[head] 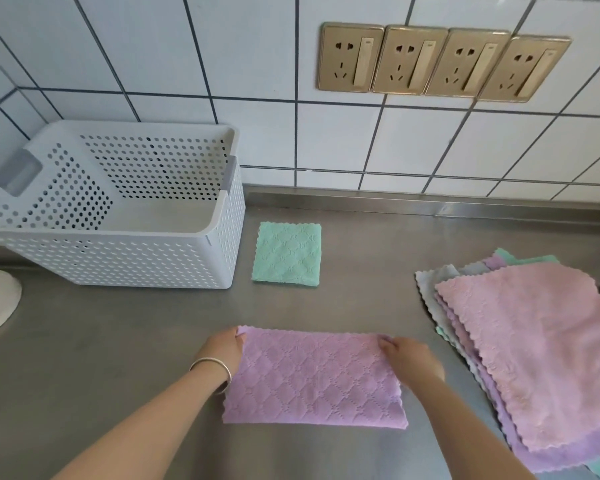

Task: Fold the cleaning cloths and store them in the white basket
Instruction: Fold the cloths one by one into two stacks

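Now my left hand (224,348) & right hand (407,358) pinch the purple cloth's (314,379) far corners, near the basket (219,216).

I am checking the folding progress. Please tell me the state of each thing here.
white basket: upright, empty
green cloth: folded, on counter
purple cloth: folded once, both hands holding
left hand: gripping corner
right hand: gripping corner
cloth pile: unfolded

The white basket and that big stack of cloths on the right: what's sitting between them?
In the head view, one folded green cloth lies on the steel counter between the white basket and the cloth stack, close beside the basket.
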